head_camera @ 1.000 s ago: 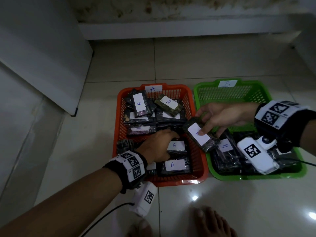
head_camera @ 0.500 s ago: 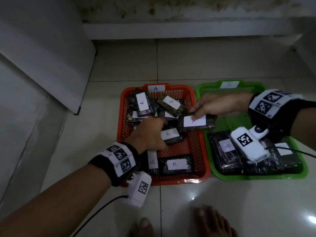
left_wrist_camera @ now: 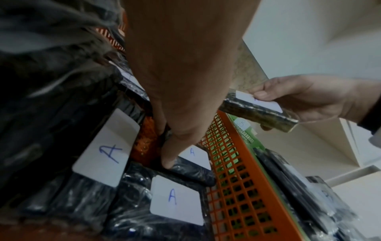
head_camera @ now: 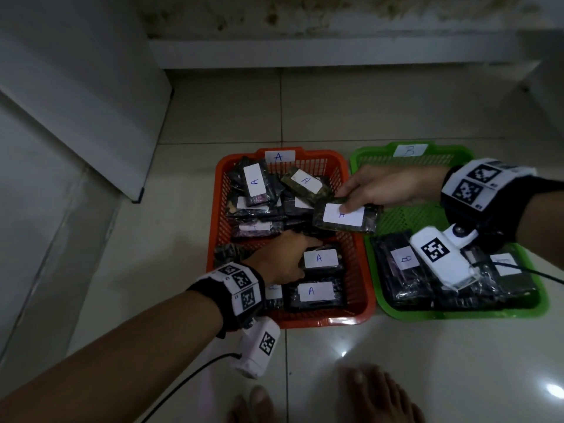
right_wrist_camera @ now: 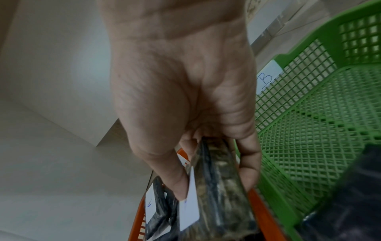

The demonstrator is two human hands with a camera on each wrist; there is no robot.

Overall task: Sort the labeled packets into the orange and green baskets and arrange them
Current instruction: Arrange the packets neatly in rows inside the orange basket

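Tiled floor [head_camera: 396,361]: right hand [head_camera: 387,187] pinches an A packet [head_camera: 346,219] lying crosswise above orange basket's [head_camera: 364,303] right wall; left hand [head_camera: 280,257] grips another inside.

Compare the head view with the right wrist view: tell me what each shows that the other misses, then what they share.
Head view only: the left hand gripping a dark A-labelled packet in the orange plastic basket, the dark B-labelled packets, and bare toes.

Right wrist view only: the right hand's fingers curled under the held camouflage-patterned packet.

Both: the right hand pinching that packet, and the green mesh basket with its B tag.
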